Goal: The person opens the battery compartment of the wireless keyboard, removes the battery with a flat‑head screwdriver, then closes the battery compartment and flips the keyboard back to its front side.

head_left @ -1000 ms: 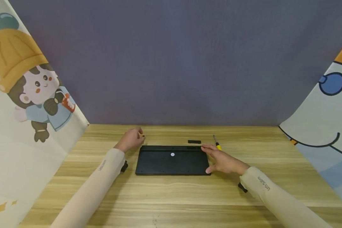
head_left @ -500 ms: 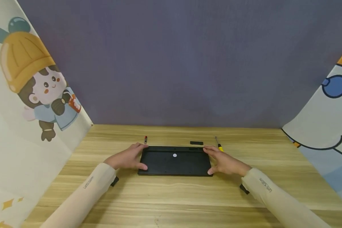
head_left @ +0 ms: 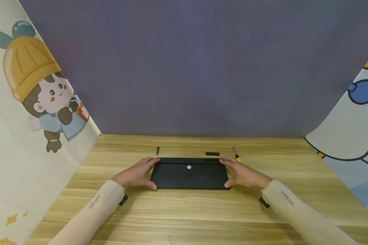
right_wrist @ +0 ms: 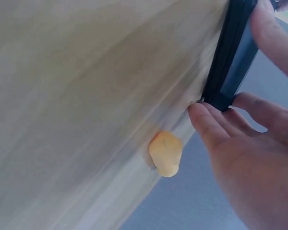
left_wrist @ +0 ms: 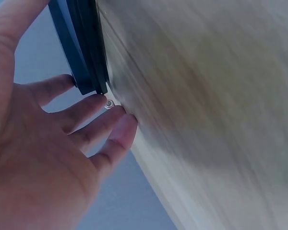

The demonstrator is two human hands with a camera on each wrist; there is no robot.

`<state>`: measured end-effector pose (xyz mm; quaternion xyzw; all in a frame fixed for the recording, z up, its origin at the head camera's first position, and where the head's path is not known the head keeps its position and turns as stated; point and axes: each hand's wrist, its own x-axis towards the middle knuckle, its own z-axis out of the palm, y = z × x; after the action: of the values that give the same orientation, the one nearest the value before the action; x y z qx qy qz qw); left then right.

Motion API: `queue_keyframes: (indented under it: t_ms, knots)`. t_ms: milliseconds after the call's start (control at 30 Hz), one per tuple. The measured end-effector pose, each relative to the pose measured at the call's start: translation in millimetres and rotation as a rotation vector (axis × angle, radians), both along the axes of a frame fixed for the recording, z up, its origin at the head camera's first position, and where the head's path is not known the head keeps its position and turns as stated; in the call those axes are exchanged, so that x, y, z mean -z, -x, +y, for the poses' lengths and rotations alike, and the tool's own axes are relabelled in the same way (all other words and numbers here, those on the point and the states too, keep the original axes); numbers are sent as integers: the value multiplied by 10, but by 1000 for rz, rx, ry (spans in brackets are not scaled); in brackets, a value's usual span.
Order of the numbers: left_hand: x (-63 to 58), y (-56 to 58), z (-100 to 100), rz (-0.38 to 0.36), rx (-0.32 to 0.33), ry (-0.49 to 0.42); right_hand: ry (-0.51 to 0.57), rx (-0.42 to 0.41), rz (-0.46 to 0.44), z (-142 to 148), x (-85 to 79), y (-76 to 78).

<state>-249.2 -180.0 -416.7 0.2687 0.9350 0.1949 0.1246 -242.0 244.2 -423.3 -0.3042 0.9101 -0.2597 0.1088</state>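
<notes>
A black keyboard (head_left: 189,178) lies underside up on the table, with a white round sticker and a raised strip along its far edge. My left hand (head_left: 138,174) grips its left end, fingers at the far corner and thumb at the near one. At the opposite end my right hand (head_left: 245,173) holds it in the same way. The left wrist view shows fingertips touching the keyboard's corner (left_wrist: 81,48). In the right wrist view, fingers and thumb span its short side (right_wrist: 233,57).
Behind the keyboard lie a small red-ended battery (head_left: 157,150) at left and a black cover strip (head_left: 212,153). A yellow-handled screwdriver (head_left: 236,155) lies behind my right hand. A grey partition (head_left: 190,68) rises at the wooden table's (head_left: 184,217) back edge.
My left hand has come from beside the battery, back toward me, onto the keyboard's left end, uncovering the battery. The right hand has stayed at the right end.
</notes>
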Motion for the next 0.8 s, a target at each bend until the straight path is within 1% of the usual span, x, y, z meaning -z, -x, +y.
queue_keyframes:
  t_ms: [100, 200, 300, 333, 467, 700, 800]
  knots:
    - [-7, -8, -3, -20, -15, 9, -8, -15, 14, -13, -7, 30]
    - [-22, -26, -1, -51, -38, 12, -1, -3, 1, -23, -24, 75]
    - [-26, -35, -3, -56, -49, 24, 8, 57, -26, -44, -57, 148]
    - [-26, -36, -3, -56, -50, 23, 16, 84, -40, -55, -71, 179]
    - [-15, -34, -7, -49, -49, 33, 39, 146, -65, -117, -125, 335]
    - [-2, -4, 4, -24, -35, 44, 72, 161, 18, -204, -117, 648]
    - [6, 15, 24, -17, -26, 38, 63, 188, -4, -227, -113, 737]
